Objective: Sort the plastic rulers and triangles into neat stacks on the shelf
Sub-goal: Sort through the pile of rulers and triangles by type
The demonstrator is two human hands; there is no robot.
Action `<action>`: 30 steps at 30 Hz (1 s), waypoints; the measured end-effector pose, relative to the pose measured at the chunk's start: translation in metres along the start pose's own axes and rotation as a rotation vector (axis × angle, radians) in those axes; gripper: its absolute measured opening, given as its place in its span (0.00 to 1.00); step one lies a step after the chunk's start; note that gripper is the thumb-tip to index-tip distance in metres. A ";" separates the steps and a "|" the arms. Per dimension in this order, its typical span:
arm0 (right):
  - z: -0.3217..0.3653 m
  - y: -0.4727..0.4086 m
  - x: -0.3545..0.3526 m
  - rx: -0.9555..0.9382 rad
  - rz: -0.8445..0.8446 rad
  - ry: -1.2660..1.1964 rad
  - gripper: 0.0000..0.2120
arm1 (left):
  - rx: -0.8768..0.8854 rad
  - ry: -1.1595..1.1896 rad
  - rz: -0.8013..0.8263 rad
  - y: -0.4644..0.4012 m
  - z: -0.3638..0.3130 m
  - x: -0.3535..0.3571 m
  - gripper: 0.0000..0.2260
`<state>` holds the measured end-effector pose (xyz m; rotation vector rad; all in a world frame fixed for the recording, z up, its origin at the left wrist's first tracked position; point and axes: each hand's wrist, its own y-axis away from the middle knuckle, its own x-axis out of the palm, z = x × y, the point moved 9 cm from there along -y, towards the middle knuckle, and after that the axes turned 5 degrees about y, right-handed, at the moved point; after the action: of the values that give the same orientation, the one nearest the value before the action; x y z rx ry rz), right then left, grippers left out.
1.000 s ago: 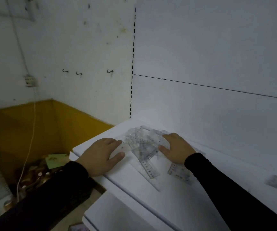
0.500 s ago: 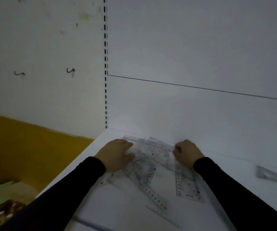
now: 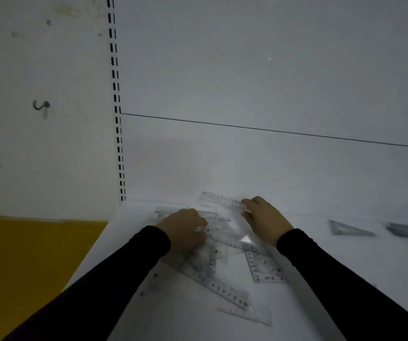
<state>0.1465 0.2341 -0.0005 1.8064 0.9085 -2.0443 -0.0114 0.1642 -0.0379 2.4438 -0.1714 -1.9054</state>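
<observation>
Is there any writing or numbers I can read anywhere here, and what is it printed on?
"4 5 6 7 8 9", upside down to the camera: scale digits on the clear ruler nearest the shelf front.
"2 3 4": digits on the clear set square by the right sleeve; its other marks are blurred.
Ruler at the right hand: ticks only, unreadable.
No words or brands are legible.

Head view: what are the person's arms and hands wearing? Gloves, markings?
Both arms wear plain black long sleeves, the left sleeve and the right sleeve, ending at the wrists. The left hand and right hand are bare: no gloves, rings or watch visible. No logos or markings show.
</observation>
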 end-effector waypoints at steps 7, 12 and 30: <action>0.002 0.011 -0.009 -0.005 -0.093 -0.045 0.18 | 0.097 0.001 -0.009 0.005 -0.001 -0.011 0.13; 0.001 0.009 -0.027 -0.040 -0.221 -0.074 0.18 | 0.114 -0.018 -0.014 0.006 -0.001 -0.017 0.13; -0.016 0.029 -0.022 0.005 -0.258 -0.097 0.17 | 0.135 0.279 -0.211 -0.009 -0.011 -0.028 0.06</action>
<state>0.1798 0.2169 0.0121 1.6491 1.1601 -2.2657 -0.0071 0.1759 -0.0094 2.8888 -0.0349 -1.6432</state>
